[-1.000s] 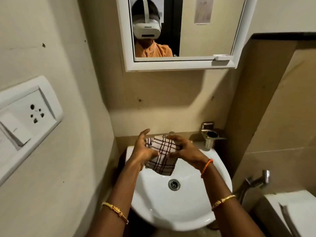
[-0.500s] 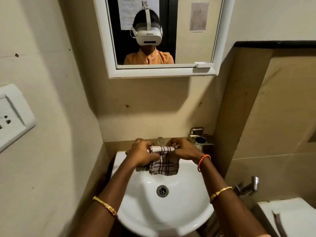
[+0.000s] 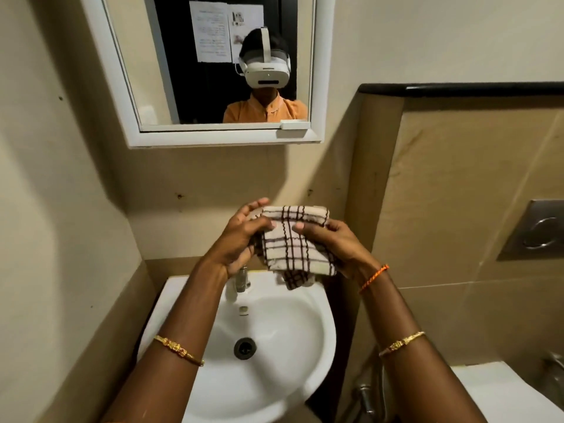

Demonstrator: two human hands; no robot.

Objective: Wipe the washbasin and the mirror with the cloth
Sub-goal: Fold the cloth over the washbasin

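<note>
A: Washbasin (image 3: 274, 355) first, since it's the biggest thing we have to clean: it sits below our arms, white bowl open to us, drain (image 3: 244, 348) in the middle, tap (image 3: 242, 277) at the back rim just under our left wrist.

B: And the mirror (image 3: 171, 71) hangs on the wall above it, higher than where we hold the cloth, slightly to the left.

A: The cloth (image 3: 294, 242) is next in size. We have it folded into a checked pad, raised in the air between basin and mirror, touching neither.

B: How is our grip on it?

A: Both hands are clenched on it. Our left hand (image 3: 241, 239) pinches its left edge, thumb on the front; our right hand (image 3: 332, 242) cups the right side from beneath. The loose end hangs down toward the basin's back rim.

B: So its long axis runs roughly up and down between our palms.

A: Yes. We judge the basin the nearer target, straight down; either hand could carry the pad there, the right seeming to bear more of it.
</note>
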